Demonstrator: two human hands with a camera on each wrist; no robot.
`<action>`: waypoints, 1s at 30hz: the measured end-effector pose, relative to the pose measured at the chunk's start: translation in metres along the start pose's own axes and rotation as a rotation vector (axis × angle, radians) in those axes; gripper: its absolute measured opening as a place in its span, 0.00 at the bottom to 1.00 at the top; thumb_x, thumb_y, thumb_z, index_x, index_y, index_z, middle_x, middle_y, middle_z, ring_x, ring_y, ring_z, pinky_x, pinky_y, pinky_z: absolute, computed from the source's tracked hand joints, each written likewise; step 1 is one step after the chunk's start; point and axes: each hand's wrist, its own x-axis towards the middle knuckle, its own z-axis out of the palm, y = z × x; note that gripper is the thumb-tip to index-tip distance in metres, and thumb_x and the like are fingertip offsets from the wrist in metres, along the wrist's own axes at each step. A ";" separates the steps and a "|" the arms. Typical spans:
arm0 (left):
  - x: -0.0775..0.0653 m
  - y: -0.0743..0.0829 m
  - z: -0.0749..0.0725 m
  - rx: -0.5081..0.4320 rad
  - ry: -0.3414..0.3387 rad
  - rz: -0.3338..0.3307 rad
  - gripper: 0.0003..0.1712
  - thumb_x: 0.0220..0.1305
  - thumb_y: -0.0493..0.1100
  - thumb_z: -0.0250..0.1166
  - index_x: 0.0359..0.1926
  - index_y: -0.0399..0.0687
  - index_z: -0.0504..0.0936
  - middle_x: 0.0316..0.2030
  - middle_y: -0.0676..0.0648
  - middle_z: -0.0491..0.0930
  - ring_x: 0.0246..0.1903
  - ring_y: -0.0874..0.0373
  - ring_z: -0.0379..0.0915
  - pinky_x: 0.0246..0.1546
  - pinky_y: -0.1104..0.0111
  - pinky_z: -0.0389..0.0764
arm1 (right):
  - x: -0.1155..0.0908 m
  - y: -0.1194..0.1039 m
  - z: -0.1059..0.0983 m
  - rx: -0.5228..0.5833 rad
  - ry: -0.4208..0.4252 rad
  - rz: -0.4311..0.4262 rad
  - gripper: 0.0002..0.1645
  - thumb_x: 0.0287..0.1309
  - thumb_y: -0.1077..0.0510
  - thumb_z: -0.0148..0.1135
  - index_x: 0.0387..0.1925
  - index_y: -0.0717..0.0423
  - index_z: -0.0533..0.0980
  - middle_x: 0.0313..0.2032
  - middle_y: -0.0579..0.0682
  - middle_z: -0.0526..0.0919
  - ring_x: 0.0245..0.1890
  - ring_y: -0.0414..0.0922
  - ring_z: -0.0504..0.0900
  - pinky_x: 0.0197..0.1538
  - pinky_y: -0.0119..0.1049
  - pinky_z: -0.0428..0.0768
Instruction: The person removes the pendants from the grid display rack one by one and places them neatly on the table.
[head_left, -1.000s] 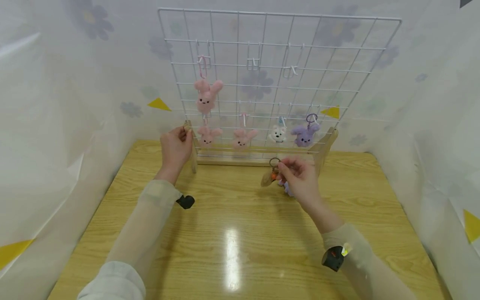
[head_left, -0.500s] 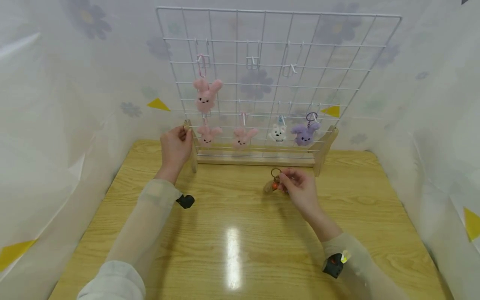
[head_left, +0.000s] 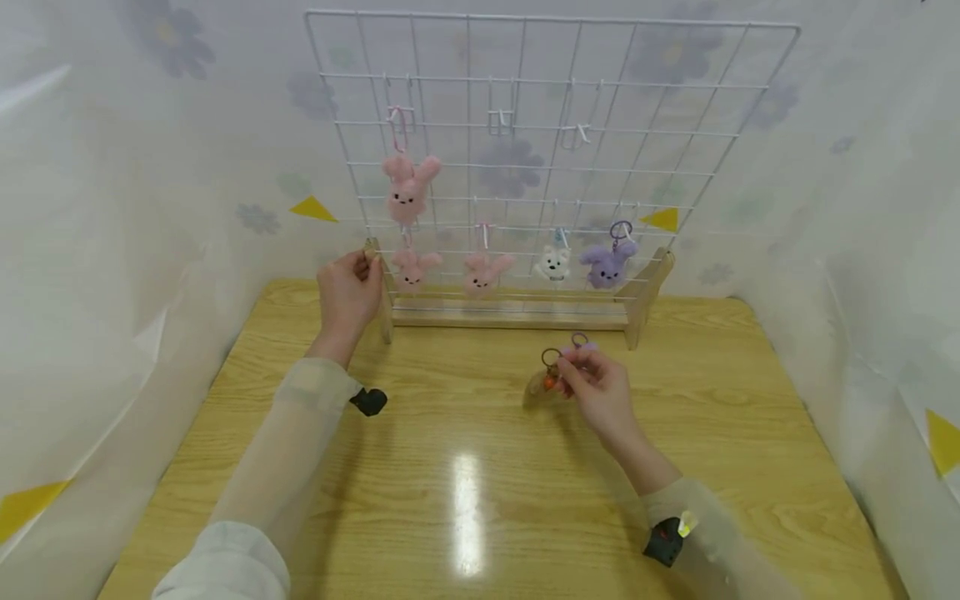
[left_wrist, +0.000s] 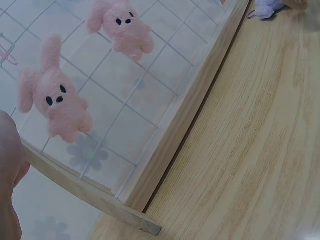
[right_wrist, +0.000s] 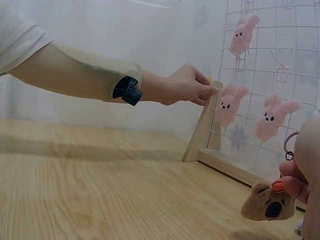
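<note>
- My L hand (head_left: 349,296) grips the wood stand (right_wrist: 202,132); best hold it steady.
- My R hand (head_left: 600,387) pinches the brown toy (right_wrist: 263,201); prob best w/ its ring (head_left: 551,349) up & free.

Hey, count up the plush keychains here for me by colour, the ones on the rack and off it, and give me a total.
Pink keychains: 3
White keychain: 1
Purple keychains: 2, one hanging, one partly hidden by the right hand
Brown keychain: 1, in the right hand
Total in view: 7
</note>
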 end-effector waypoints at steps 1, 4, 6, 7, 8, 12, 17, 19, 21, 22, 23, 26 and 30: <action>0.000 0.000 -0.001 0.001 0.001 0.001 0.15 0.76 0.39 0.65 0.46 0.26 0.88 0.40 0.31 0.88 0.39 0.44 0.90 0.42 0.56 0.91 | -0.001 0.001 0.000 -0.002 0.000 0.000 0.13 0.75 0.63 0.64 0.47 0.74 0.78 0.40 0.67 0.83 0.30 0.48 0.84 0.33 0.35 0.87; 0.000 0.000 -0.001 0.004 0.005 0.004 0.16 0.76 0.40 0.65 0.47 0.26 0.88 0.41 0.31 0.88 0.39 0.43 0.90 0.42 0.56 0.91 | -0.002 0.003 0.000 -0.007 0.007 0.008 0.14 0.75 0.62 0.65 0.47 0.74 0.79 0.40 0.67 0.83 0.30 0.50 0.85 0.33 0.37 0.88; 0.000 0.001 -0.002 0.000 0.002 0.003 0.16 0.76 0.39 0.65 0.48 0.26 0.87 0.41 0.30 0.88 0.40 0.42 0.89 0.42 0.56 0.91 | -0.003 0.004 0.000 -0.014 0.009 0.016 0.14 0.75 0.61 0.64 0.48 0.74 0.79 0.40 0.67 0.83 0.31 0.51 0.86 0.34 0.38 0.88; 0.000 0.001 -0.002 0.001 0.000 0.002 0.16 0.76 0.40 0.65 0.48 0.26 0.87 0.41 0.30 0.88 0.40 0.42 0.90 0.42 0.56 0.91 | -0.003 0.005 0.000 -0.016 0.009 0.018 0.14 0.76 0.61 0.64 0.48 0.74 0.79 0.40 0.67 0.83 0.31 0.51 0.86 0.34 0.38 0.88; -0.001 0.001 -0.002 0.000 -0.003 0.000 0.16 0.76 0.40 0.65 0.48 0.26 0.87 0.42 0.30 0.88 0.40 0.42 0.90 0.42 0.57 0.91 | -0.004 0.005 0.000 -0.018 0.010 0.020 0.14 0.76 0.62 0.64 0.48 0.73 0.79 0.41 0.67 0.83 0.31 0.50 0.86 0.34 0.38 0.88; -0.002 0.002 -0.001 0.005 -0.015 -0.020 0.17 0.77 0.41 0.65 0.49 0.27 0.88 0.42 0.31 0.88 0.40 0.44 0.90 0.42 0.56 0.91 | -0.003 0.009 0.000 -0.028 0.016 0.017 0.13 0.76 0.62 0.63 0.48 0.73 0.79 0.41 0.69 0.84 0.30 0.48 0.85 0.34 0.39 0.88; -0.002 0.002 0.000 0.009 -0.022 -0.039 0.17 0.77 0.42 0.65 0.50 0.29 0.88 0.42 0.32 0.89 0.41 0.45 0.89 0.42 0.56 0.91 | 0.000 0.015 0.002 -0.042 0.030 0.019 0.13 0.76 0.63 0.63 0.48 0.74 0.80 0.40 0.69 0.86 0.30 0.47 0.85 0.34 0.40 0.89; -0.002 0.002 0.000 0.007 -0.022 -0.040 0.17 0.78 0.43 0.64 0.50 0.29 0.88 0.42 0.32 0.89 0.41 0.44 0.89 0.43 0.56 0.91 | 0.002 0.016 0.003 -0.039 0.035 0.029 0.13 0.76 0.63 0.63 0.49 0.75 0.80 0.41 0.68 0.86 0.30 0.46 0.85 0.34 0.38 0.88; -0.002 0.001 0.000 0.008 -0.022 -0.041 0.18 0.78 0.43 0.64 0.50 0.29 0.88 0.43 0.32 0.88 0.41 0.44 0.89 0.43 0.56 0.91 | 0.004 0.017 0.005 -0.033 0.040 0.037 0.13 0.76 0.63 0.62 0.49 0.75 0.79 0.41 0.67 0.86 0.31 0.46 0.85 0.34 0.35 0.87; -0.002 0.001 0.000 0.009 -0.022 -0.041 0.18 0.78 0.42 0.64 0.50 0.28 0.88 0.43 0.32 0.88 0.41 0.43 0.89 0.43 0.55 0.91 | 0.005 0.017 0.006 -0.028 0.044 0.039 0.13 0.76 0.64 0.62 0.49 0.75 0.79 0.42 0.67 0.86 0.31 0.45 0.85 0.33 0.34 0.87; -0.001 0.001 0.000 0.009 -0.022 -0.041 0.18 0.78 0.42 0.64 0.51 0.28 0.87 0.43 0.31 0.88 0.42 0.43 0.89 0.44 0.55 0.91 | 0.006 0.018 0.007 -0.024 0.047 0.041 0.13 0.76 0.64 0.62 0.49 0.75 0.79 0.42 0.67 0.86 0.31 0.45 0.85 0.33 0.33 0.86; -0.002 0.002 0.000 0.010 -0.022 -0.042 0.18 0.78 0.42 0.64 0.51 0.28 0.87 0.43 0.31 0.88 0.42 0.43 0.89 0.44 0.55 0.91 | 0.010 0.019 0.009 -0.017 0.060 0.044 0.12 0.76 0.64 0.62 0.49 0.74 0.79 0.42 0.68 0.86 0.30 0.44 0.85 0.34 0.33 0.86; -0.002 0.003 -0.001 0.007 -0.025 -0.042 0.18 0.77 0.43 0.64 0.50 0.28 0.87 0.43 0.31 0.88 0.42 0.43 0.89 0.43 0.55 0.91 | 0.014 0.021 0.012 -0.012 0.081 0.056 0.11 0.76 0.65 0.62 0.48 0.74 0.79 0.42 0.69 0.85 0.29 0.42 0.85 0.34 0.33 0.87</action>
